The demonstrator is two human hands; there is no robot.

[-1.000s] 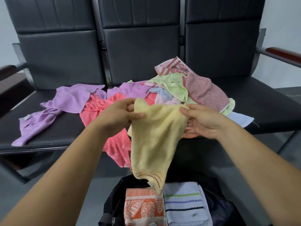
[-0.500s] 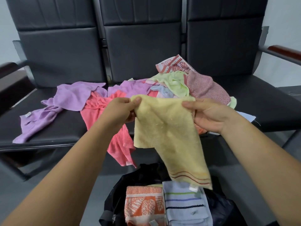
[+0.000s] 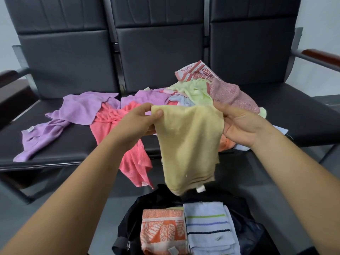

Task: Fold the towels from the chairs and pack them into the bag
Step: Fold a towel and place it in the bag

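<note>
Chair row [image 3: 158, 57]: 3 black padded seats w/ backrests, side by side, armrests at both outer ends. Bag [image 3: 128, 227]: black, open, on the floor just in front of the centre seat's front edge. Loose towel heap [image 3: 195, 92]: mixed colours, on the centre seat and the inner part of the right seat, from mid-seat to the front edge. Purple towel [image 3: 81, 107]: spread over the left seat, one end reaching toward its front-left corner. Coral towel [image 3: 132, 159]: at the junction of left and centre seats, lower part hanging over the front edge. Yellow towel [image 3: 187, 144]: item in work, held in air above the bag, forward of the seats' front edge; top edge stretched between both grips, remainder hanging. Folded blue striped towel [image 3: 207, 225] and folded orange leaf-print towel [image 3: 161, 230]: inside the bag, side by side, touching, orange at left. Left grip [image 3: 136, 122]: thumb and fingers pinch the yellow towel's top-left corner. Right grip [image 3: 241, 124]: fingers curled on its top-right corner. White label [image 3: 200, 189]: at the yellow towel's btm edge.
</note>
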